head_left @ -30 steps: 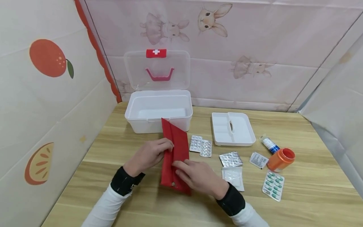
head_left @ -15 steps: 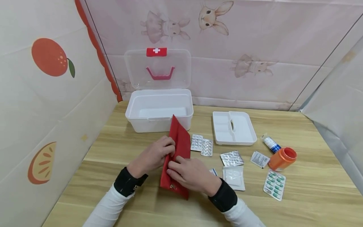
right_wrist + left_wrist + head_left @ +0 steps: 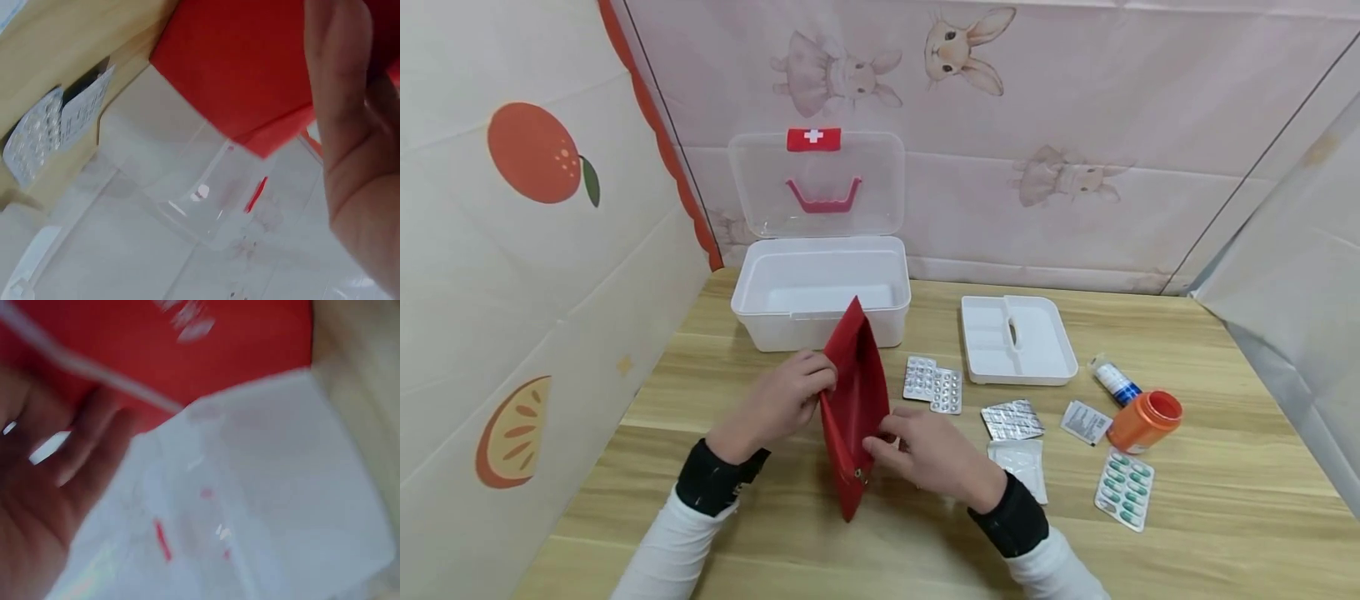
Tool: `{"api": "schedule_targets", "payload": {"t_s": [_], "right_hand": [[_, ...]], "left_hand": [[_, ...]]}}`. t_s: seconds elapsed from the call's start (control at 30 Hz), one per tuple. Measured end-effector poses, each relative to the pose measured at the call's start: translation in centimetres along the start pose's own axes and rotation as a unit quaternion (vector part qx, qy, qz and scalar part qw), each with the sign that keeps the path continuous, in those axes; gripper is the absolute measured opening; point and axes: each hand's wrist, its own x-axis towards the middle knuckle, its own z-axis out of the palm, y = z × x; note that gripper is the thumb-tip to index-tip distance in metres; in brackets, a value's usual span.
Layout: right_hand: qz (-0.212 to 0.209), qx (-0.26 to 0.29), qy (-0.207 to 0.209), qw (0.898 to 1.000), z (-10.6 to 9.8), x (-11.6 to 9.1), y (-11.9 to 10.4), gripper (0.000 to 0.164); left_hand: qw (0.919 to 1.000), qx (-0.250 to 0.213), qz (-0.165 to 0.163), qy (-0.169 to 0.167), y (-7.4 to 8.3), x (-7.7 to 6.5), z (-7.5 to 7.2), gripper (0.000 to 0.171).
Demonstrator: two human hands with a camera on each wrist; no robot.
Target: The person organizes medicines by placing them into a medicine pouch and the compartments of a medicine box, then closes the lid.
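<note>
A red pouch [image 3: 861,392] stands on edge over the wooden table, its mouth spread apart so the inside shows. My left hand [image 3: 771,404] grips the upper edge of its left side. On the right side, my right hand [image 3: 936,458] pinches the other edge near a small metal snap [image 3: 859,473]. White print shows on the outer face of the pouch [image 3: 237,344] in the left wrist view, where the fingertips are partly hidden. From the right wrist, the pouch [image 3: 231,69] appears plain, with the thumb along it.
Behind the pouch stands a white first-aid box [image 3: 790,332], its clear lid [image 3: 760,183] raised. To the right are a divided white tray [image 3: 1048,337], several blister packs [image 3: 1124,490], a white packet [image 3: 1018,467], a small sachet [image 3: 1085,423], an orange bottle [image 3: 1138,427] and a blue-and-white tube [image 3: 1116,382].
The pouch's mouth has gone from folded nearly flat to spread wide. My left hand has moved left with one side, and my right hand has shifted right with the other.
</note>
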Motion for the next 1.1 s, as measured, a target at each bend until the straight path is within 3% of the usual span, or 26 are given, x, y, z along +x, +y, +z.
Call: {"api": "schedule_targets", "payload": {"t_s": [0.17, 0.3, 0.4, 0.53, 0.63, 0.7, 0.8, 0.93, 1.1], "right_hand": [[0.026, 0.044, -0.022, 0.998, -0.5, -0.5, 0.2, 0.026], [-0.002, 0.043, 0.011, 0.999, 0.1, -0.4, 0.1, 0.028], [-0.015, 0.052, 0.043, 0.998, 0.6, -0.3, -0.1, 0.026], [-0.003, 0.076, 0.04, 0.996, 0.5, -0.4, 0.1, 0.035], [0.036, 0.071, 0.041, 0.996, -0.5, -0.5, 1.1, 0.05], [0.068, 0.04, 0.053, 0.995, -1.1, -0.3, 2.2, 0.055], [0.122, -0.051, 0.059, 0.989, -1.7, 0.8, 4.4, 0.055], [0.181, -0.128, 0.004, 0.975, -1.4, 2.6, 7.0, 0.052], [0.227, -0.126, -0.049, 0.965, -1.3, 4.3, 8.7, 0.06]], "left_hand": [[0.9932, 0.01, -0.062, -0.098, -0.4, -0.8, -1.4, 0.022], [0.9803, -0.05, -0.074, -0.177, -0.1, -0.8, -1.8, 0.026], [0.9688, -0.102, -0.075, -0.213, 0.4, -0.7, -2.1, 0.028], [0.9631, -0.123, -0.076, -0.227, 0.7, -0.7, -2.3, 0.024], [0.9633, -0.122, -0.077, -0.226, 0.8, -0.7, -2.3, 0.021], [0.9649, -0.12, -0.073, -0.222, 0.9, -0.7, -2.3, 0.02], [0.9666, -0.114, -0.074, -0.217, 1.1, -0.8, -2.3, 0.02], [0.9672, -0.1, -0.08, -0.219, 1.4, -0.8, -2.2, 0.021], [0.9712, -0.087, -0.066, -0.211, 1.7, -0.5, -1.9, 0.02]]}}
